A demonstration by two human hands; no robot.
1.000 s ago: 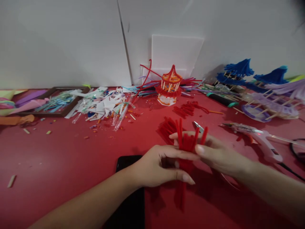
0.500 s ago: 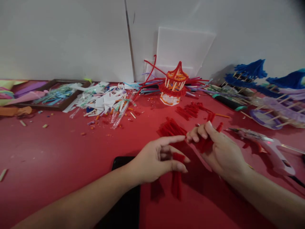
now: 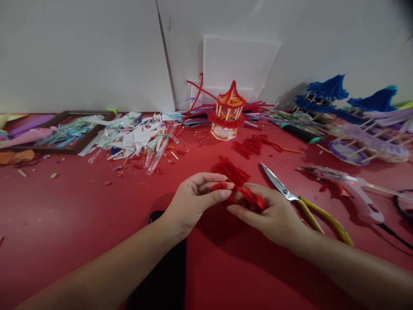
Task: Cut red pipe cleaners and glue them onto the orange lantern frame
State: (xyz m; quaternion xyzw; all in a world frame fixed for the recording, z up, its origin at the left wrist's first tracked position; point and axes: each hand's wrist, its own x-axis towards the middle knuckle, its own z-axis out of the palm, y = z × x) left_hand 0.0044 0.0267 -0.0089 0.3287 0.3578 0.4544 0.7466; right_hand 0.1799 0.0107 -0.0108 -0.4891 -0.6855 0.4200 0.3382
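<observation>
My left hand (image 3: 190,202) pinches a small bunch of cut red pipe cleaner pieces (image 3: 222,186) between thumb and fingers. Close beside it, my right hand (image 3: 277,215) is closed on another bunch of short red pipe cleaner pieces (image 3: 253,199), with its thumb underneath. The fingertips of both hands nearly meet, and part of each bunch is hidden by the fingers. Just beyond them lies a pile of red pipe cleaner pieces (image 3: 230,168) on the red table (image 3: 213,267). Scissors (image 3: 290,196) with yellow handles rest to the right of my right hand.
A red and orange pavilion model (image 3: 229,112) stands at the back, with more red pieces (image 3: 248,146) before it. The glue gun (image 3: 355,185) lies right, below blue and purple models (image 3: 358,142). Scraps (image 3: 138,137) lie left; a black phone-like slab (image 3: 161,267) is under my left forearm.
Both hands have come together, and the right has turned over and lowered its red pieces. The left has raised its bunch, which hung down before. The scissors have come into view.
</observation>
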